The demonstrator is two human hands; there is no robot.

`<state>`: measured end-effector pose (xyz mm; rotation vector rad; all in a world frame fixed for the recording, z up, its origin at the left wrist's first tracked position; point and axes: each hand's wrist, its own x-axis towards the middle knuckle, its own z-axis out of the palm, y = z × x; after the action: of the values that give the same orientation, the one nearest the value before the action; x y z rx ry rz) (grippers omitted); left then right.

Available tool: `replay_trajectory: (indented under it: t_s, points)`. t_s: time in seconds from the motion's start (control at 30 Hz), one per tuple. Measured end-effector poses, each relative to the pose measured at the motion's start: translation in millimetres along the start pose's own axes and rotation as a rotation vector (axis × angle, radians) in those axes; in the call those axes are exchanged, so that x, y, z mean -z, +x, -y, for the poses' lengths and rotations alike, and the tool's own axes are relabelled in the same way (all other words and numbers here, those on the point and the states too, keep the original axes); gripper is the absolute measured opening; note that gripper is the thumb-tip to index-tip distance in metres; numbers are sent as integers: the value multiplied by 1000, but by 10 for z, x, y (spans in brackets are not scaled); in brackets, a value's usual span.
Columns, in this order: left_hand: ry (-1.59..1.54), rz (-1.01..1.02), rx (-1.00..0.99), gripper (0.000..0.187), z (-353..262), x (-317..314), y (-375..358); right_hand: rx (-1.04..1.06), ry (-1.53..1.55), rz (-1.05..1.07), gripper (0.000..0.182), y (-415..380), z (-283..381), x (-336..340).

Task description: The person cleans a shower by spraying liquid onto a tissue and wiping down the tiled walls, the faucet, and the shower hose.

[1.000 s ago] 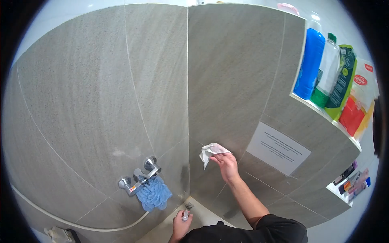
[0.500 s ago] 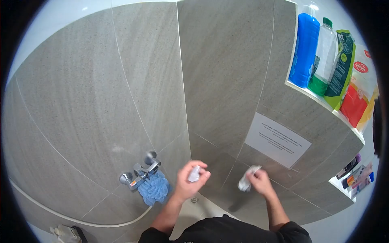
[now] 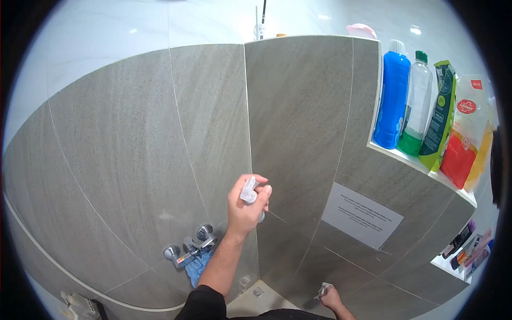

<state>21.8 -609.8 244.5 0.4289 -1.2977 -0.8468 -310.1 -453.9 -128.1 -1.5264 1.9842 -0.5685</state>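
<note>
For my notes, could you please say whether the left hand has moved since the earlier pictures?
Yes, upward: the left hand, first lower than the chrome wall-mounted tap, is now higher in the view.

Mixer tap (image 3: 191,247) glossy metal, tiles (image 3: 293,117) matt grey (faint streaks), blue bottle (image 3: 393,101) smooth plastic, prob.

The left hand (image 3: 246,205) is gripping a spray bottle (image 3: 249,190) before the tiled wall (image 3: 293,117), while the right hand (image 3: 332,297) is holding a crumpled cloth (image 3: 322,289) lower down, below the printed sign (image 3: 362,215).
</note>
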Motion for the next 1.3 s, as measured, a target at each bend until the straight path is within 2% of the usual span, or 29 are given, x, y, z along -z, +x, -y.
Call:
replay_trajectory:
  t_s: [0.1,0.17,0.3,0.4,0.47,0.5,0.57,0.6,0.7,0.8,0.87,0.97,1.0,1.03,1.1,1.2,1.23,1.27,1.3]
  points:
    - [43,-21,-70,9,-84,57,196,90,-92,-146,22,31,-214,-138]
    - [-20,-78,-50,13,-74,62,318,-144,-20,-75,21,24,-162,-179]
    - [-77,-129,1,12,-107,-1,402,-144,161,-99,24,53,-116,-284]
    - [-99,-30,65,11,-33,13,402,-172,212,-88,26,106,-117,-310]
    - [-28,-12,13,12,5,3,408,-48,261,-89,29,230,-289,-416]
    - [-30,-10,14,12,-6,-30,408,-50,262,-92,29,229,-282,-419]
    - [-62,23,111,18,-31,-123,402,-142,562,-42,27,167,-61,-312]
    - [-65,26,115,18,29,-132,375,-147,563,-45,27,143,6,-278]
    - [166,200,124,17,256,-135,193,-159,615,5,22,84,202,-173]
    - [21,266,182,16,348,-215,43,-182,681,47,18,2,364,-112]
    - [12,272,204,16,346,-221,14,-128,825,62,19,-28,406,-111]
    - [60,262,117,14,223,-243,133,-148,936,74,19,-65,496,-70]
    - [-26,203,91,15,108,-298,194,-158,942,65,19,-46,481,-100]
    - [-110,142,67,16,11,-343,242,-166,994,39,20,-4,465,-138]
    - [-111,194,68,16,-131,-391,308,-182,1051,5,21,-37,472,-152]
    - [-66,290,30,16,-57,-444,270,-269,1348,39,44,-83,579,-84]
    - [5,340,63,16,-18,-477,218,-326,1394,77,51,-79,538,-107]
    - [77,391,93,17,29,-519,169,-326,1403,66,51,-102,508,-88]
    - [13,393,177,18,100,-575,110,-326,1445,97,48,-168,530,-36]
